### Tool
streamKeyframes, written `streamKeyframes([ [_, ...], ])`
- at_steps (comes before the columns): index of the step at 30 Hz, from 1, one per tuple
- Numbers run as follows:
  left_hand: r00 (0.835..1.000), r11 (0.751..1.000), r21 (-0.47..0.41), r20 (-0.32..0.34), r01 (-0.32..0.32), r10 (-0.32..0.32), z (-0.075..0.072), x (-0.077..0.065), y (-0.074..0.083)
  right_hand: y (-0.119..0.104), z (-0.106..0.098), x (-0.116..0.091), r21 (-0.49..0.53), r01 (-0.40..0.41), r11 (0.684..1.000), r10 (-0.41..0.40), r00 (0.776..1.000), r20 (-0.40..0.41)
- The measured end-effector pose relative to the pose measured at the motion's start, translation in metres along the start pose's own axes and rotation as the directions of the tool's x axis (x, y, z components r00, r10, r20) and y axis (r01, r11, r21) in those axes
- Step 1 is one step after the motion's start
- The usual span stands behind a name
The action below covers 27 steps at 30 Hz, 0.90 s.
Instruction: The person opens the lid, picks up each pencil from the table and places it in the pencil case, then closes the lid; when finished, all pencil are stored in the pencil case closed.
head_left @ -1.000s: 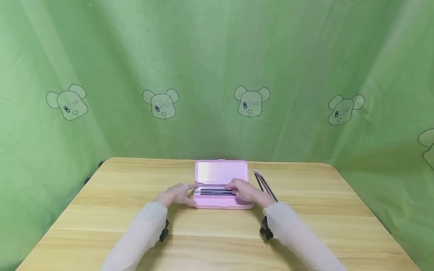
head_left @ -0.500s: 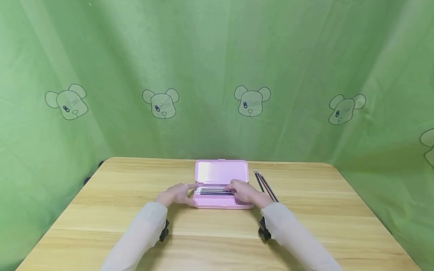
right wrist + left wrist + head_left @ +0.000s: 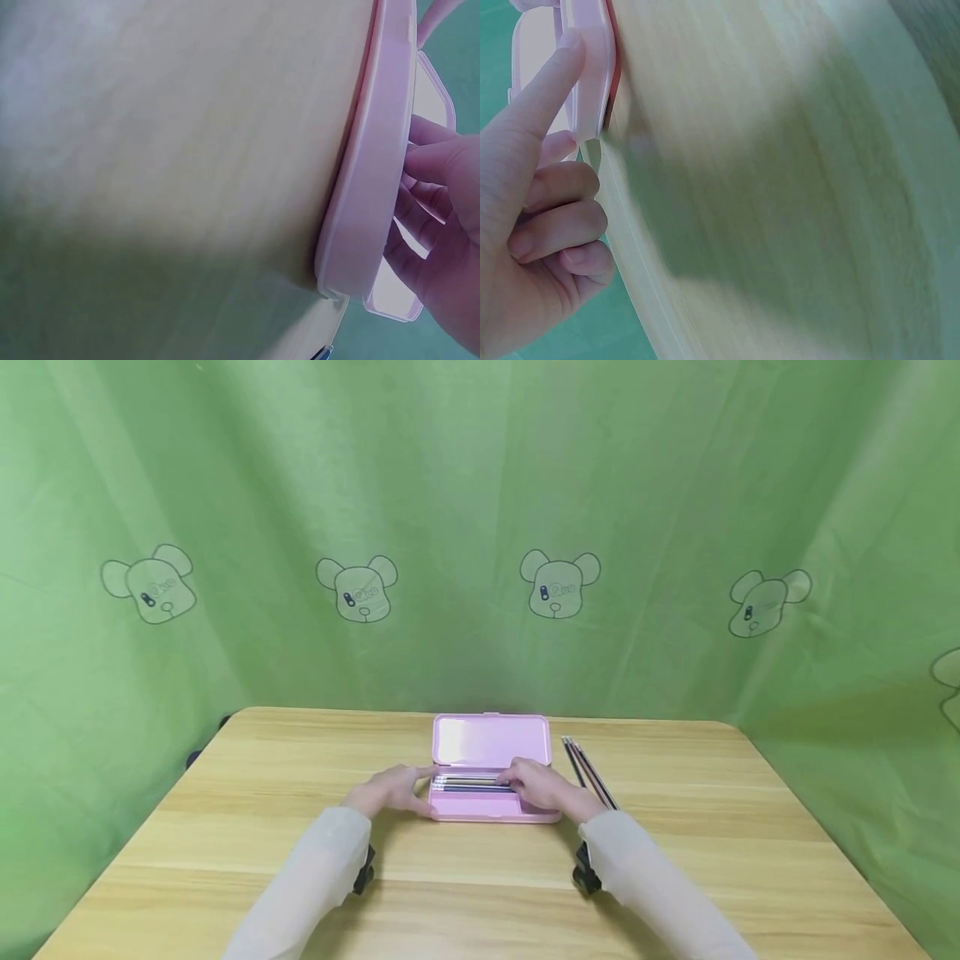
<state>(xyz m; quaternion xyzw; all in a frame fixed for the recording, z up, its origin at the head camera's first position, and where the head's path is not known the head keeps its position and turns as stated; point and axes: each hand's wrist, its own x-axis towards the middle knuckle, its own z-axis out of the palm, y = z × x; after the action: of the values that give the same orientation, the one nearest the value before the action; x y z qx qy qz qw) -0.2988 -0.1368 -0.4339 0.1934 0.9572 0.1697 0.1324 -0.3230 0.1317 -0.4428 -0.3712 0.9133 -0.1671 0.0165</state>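
Note:
A pink pencil case (image 3: 475, 807) lies with its lid raised near the table's back edge. Several dark pencils (image 3: 472, 788) lie lengthwise in it, white ends to the left. My left hand (image 3: 393, 787) grips the case's left end; in the left wrist view the thumb (image 3: 561, 71) presses its front wall and the other fingers are curled. My right hand (image 3: 536, 782) reaches into the right half, its thumb and fingers bent around the pencils' right ends. In the right wrist view, the case's front wall (image 3: 371, 165) hides the fingertips.
Several loose pencils (image 3: 588, 768) lie slantwise on the wooden table (image 3: 480, 893) right of the case, partly behind the right forearm. A green curtain (image 3: 465, 502) with bear-head prints hangs behind the table.
Inside the case the pencils have shifted slightly and lie more evenly, with a pale strip showing between them. My right hand moved very little; my left hand stayed still.

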Motion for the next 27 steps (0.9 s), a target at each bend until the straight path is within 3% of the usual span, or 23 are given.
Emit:
streamKeyframes([
  [8,1.000,1.000,-0.005,0.002,0.011,-0.011,0.0001,-0.0006,0.0006,0.0014,0.0001,-0.0010,0.036,-0.035,0.999,0.035,0.999,-0.006],
  [15,1.000,0.999,-0.037,0.002,0.014,-0.014,0.0037,-0.0016,0.0006,0.0049,0.0027,-0.0026,0.054,-0.009,0.998,0.009,1.000,0.001],
  [27,1.000,1.000,-0.004,-0.002,0.014,-0.014,0.0024,0.0010,-0.0014,0.0028,-0.0013,0.0015,0.122,-0.013,0.992,0.010,1.000,0.028],
])
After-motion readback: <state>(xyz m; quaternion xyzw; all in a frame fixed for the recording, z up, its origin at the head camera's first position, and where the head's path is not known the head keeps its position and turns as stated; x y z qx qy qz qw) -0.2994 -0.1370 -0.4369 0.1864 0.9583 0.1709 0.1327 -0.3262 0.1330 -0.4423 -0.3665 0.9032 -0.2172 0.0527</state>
